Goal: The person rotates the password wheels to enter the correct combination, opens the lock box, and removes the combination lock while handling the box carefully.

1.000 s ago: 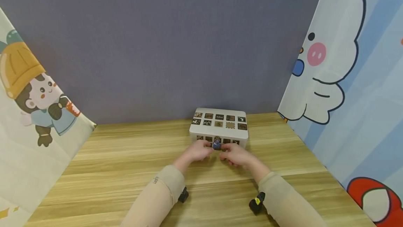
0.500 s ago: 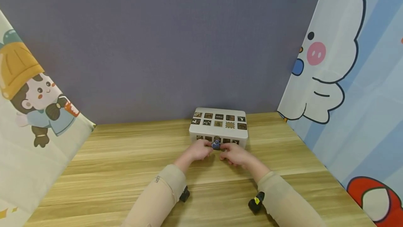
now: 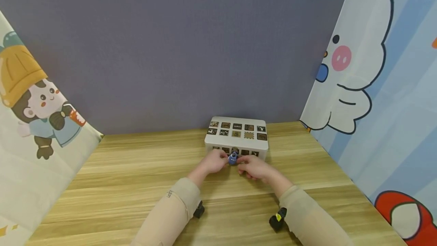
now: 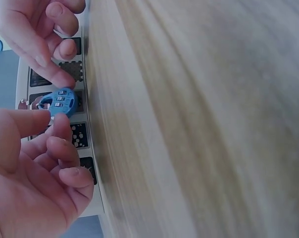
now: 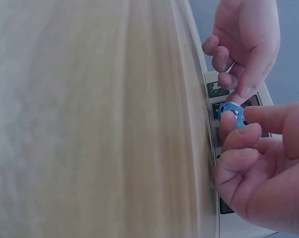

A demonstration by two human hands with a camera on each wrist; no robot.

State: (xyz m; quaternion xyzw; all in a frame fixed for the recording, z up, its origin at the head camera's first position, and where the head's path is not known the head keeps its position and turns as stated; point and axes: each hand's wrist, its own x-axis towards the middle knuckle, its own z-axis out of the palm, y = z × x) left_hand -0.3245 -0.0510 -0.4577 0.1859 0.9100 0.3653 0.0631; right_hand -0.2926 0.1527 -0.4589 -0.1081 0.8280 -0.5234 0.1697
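Note:
A small blue combination padlock (image 3: pixel 232 159) with several number dials hangs at the clasp on the front of a white box (image 3: pixel 223 141). In the left wrist view, the left hand (image 4: pixel 40 163) pinches one side of the padlock (image 4: pixel 65 102) between thumb and forefinger, its other fingers curled loosely. From the opposite side the right hand (image 3: pixel 254 167) holds it. The right wrist view has the right hand (image 5: pixel 268 173) with thumb and forefinger around the padlock (image 5: pixel 232 110), partly covering it. The dials face up toward the person.
Small dark square pictures cover the box's top and front. The box stands at the back of a wood-grain table (image 3: pixel 136 185), close to a grey-purple panel (image 3: pixel 170 49). Cartoon-printed sheets (image 3: pixel 355 68) flank both sides.
The padlock has shifted slightly left and tipped, so its face shows more clearly from above. The left fingers moved slightly with it; the right hand and the box stay almost in place.

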